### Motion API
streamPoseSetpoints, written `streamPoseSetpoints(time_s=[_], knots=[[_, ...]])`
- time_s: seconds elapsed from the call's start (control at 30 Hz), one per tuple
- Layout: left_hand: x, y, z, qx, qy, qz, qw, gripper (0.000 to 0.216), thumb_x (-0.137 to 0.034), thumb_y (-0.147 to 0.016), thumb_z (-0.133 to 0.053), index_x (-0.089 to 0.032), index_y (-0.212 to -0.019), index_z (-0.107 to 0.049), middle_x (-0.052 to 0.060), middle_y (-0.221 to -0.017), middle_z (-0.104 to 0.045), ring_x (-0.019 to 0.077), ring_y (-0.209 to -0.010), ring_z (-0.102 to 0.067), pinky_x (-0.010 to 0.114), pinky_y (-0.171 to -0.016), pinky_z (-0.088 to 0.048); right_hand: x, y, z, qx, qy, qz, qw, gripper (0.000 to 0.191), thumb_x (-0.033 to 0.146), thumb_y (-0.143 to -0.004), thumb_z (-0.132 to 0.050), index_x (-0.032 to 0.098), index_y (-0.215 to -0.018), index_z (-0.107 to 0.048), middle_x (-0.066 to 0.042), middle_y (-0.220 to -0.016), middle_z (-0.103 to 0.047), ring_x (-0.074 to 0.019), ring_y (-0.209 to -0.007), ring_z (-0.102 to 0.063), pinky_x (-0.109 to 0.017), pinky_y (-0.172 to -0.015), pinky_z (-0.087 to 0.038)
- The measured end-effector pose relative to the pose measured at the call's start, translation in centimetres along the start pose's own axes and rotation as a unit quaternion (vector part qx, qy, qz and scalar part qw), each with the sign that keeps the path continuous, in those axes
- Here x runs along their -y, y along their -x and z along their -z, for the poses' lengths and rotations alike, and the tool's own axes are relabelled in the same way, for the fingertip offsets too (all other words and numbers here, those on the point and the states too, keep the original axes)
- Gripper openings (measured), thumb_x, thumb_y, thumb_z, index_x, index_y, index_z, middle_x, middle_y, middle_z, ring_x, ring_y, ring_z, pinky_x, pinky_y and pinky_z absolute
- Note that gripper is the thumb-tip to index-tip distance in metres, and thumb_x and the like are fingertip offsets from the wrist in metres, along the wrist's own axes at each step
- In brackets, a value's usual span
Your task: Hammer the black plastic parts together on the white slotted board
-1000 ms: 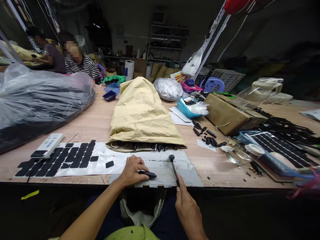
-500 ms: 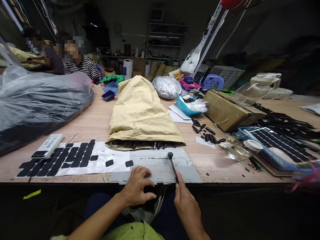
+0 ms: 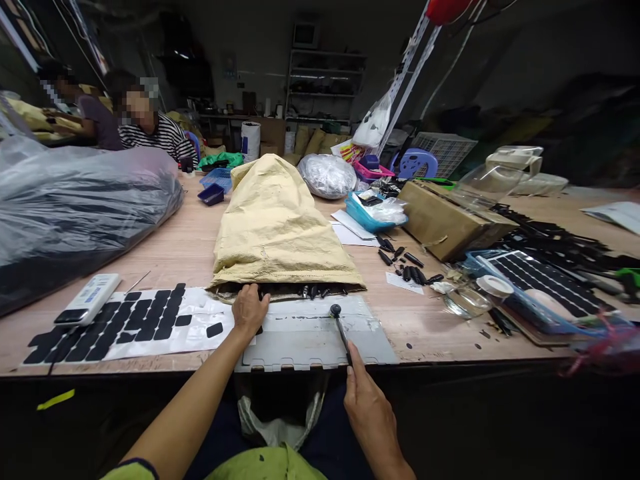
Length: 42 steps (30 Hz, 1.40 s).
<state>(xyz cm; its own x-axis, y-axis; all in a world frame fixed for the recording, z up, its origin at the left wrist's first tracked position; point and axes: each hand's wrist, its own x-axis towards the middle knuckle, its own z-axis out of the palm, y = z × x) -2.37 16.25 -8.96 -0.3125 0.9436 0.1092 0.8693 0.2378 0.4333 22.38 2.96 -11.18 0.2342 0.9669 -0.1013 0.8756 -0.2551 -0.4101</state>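
Note:
My left hand (image 3: 249,310) reaches to the open mouth of the yellow woven sack (image 3: 278,227), its fingers curled at the sack's edge among small black parts (image 3: 313,291); what they grip is hidden. My right hand (image 3: 369,415) holds the lower end of a thin black tool (image 3: 339,325) with a round knob, whose tip rests on the grey mat (image 3: 320,337) at the table's near edge. A white sheet with several black pads (image 3: 125,321) lies left of the mat.
A large clear bag of dark goods (image 3: 75,207) fills the left. A remote (image 3: 87,299) lies by the sheet. A cardboard box (image 3: 445,220), loose black parts (image 3: 407,267), a solar panel (image 3: 540,280) and a blue tray (image 3: 373,213) crowd the right. Two people sit far left.
My left hand dropped from the mat below the table edge with a black part, then rose empty-looking and reached forward to the sack's mouth. The right hand and tool barely moved.

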Motion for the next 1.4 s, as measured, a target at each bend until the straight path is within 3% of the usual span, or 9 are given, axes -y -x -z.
streamPoseSetpoints(time_s=[0.1, 0.23, 0.37, 0.77, 1.0, 1.23, 1.4], knots=[[0.4, 0.7, 0.4, 0.012, 0.033, -0.024, 0.999, 0.015, -0.032, -0.086, -0.062, -0.019, -0.090, -0.066, 0.005, -0.094, -0.061, 0.0205, -0.090, -0.059, 0.029, -0.072, -0.043, -0.1, 0.0, -0.2, -0.007, -0.010, 0.012, 1.000, 0.052, 0.032, -0.099, -0.028, 0.030, -0.150, -0.036, -0.006, -0.127, -0.066, -0.0203, -0.092, -0.071, -0.026, -0.067, -0.051], [0.2, 2.8, 0.8, 0.027, 0.091, -0.126, 0.987, 0.012, -0.029, -0.083, -0.066, -0.020, -0.091, -0.068, 0.004, -0.092, -0.063, 0.0196, -0.088, -0.057, 0.030, -0.075, -0.043, -0.2, 0.1, -0.3, -0.022, -0.016, 0.023, 0.999, 0.052, 0.032, -0.099, -0.029, 0.030, -0.149, -0.038, -0.006, -0.127, -0.066, -0.0210, -0.092, -0.070, -0.027, -0.068, -0.052], [-0.7, 4.7, 0.4, 0.080, 0.109, -0.197, 0.971, 0.013, -0.028, -0.081, -0.068, -0.020, -0.091, -0.069, 0.003, -0.087, -0.066, 0.0204, -0.088, -0.056, 0.034, -0.080, -0.041, -0.1, 0.1, -0.2, -0.028, -0.014, 0.028, 0.999, 0.052, 0.029, -0.098, -0.030, 0.029, -0.149, -0.039, -0.007, -0.126, -0.067, -0.0202, -0.090, -0.071, -0.026, -0.067, -0.052], [-0.4, 4.5, -0.6, 0.115, 0.143, -0.185, 0.965, 0.016, -0.023, -0.076, -0.071, -0.021, -0.092, -0.072, 0.002, -0.090, -0.067, 0.0200, -0.091, -0.056, 0.034, -0.083, -0.040, -0.3, -0.1, 0.1, -0.016, -0.064, 0.025, 0.998, 0.052, 0.032, -0.097, -0.031, 0.028, -0.148, -0.042, -0.007, -0.120, -0.069, -0.0198, -0.092, -0.070, -0.025, -0.070, -0.052], [-0.4, 4.3, -0.7, 0.129, 0.153, -0.170, 0.965, 0.016, -0.024, -0.074, -0.074, -0.025, -0.090, -0.075, 0.000, -0.087, -0.067, 0.0197, -0.089, -0.055, 0.034, -0.083, -0.040, 0.6, 1.2, 0.9, -0.021, -0.174, 0.099, 0.980, 0.053, 0.038, -0.095, -0.035, 0.024, -0.145, -0.047, -0.005, -0.100, -0.075, -0.0194, -0.089, -0.070, -0.025, -0.073, -0.055], [-0.6, 4.4, -0.7, 0.128, 0.159, -0.162, 0.965, 0.015, -0.024, -0.073, -0.074, -0.025, -0.088, -0.076, 0.000, -0.084, -0.068, 0.0196, -0.088, -0.054, 0.034, -0.083, -0.039, 2.3, 2.5, 0.4, -0.015, -0.185, 0.196, 0.963, 0.050, 0.030, -0.096, -0.036, 0.023, -0.144, -0.047, -0.007, -0.135, -0.061, -0.0172, -0.119, -0.061, -0.024, -0.095, -0.051], [-0.7, 4.4, -0.6, 0.136, 0.156, -0.158, 0.965, 0.016, -0.025, -0.073, -0.074, -0.025, -0.089, -0.076, 0.001, -0.085, -0.069, 0.0198, -0.088, -0.054, 0.035, -0.084, -0.039, 2.2, 2.7, 0.0, 0.023, -0.171, 0.175, 0.969, 0.048, 0.030, -0.098, -0.036, 0.025, -0.145, -0.046, -0.005, -0.132, -0.063, -0.0161, -0.112, -0.066, -0.022, -0.089, -0.054]])
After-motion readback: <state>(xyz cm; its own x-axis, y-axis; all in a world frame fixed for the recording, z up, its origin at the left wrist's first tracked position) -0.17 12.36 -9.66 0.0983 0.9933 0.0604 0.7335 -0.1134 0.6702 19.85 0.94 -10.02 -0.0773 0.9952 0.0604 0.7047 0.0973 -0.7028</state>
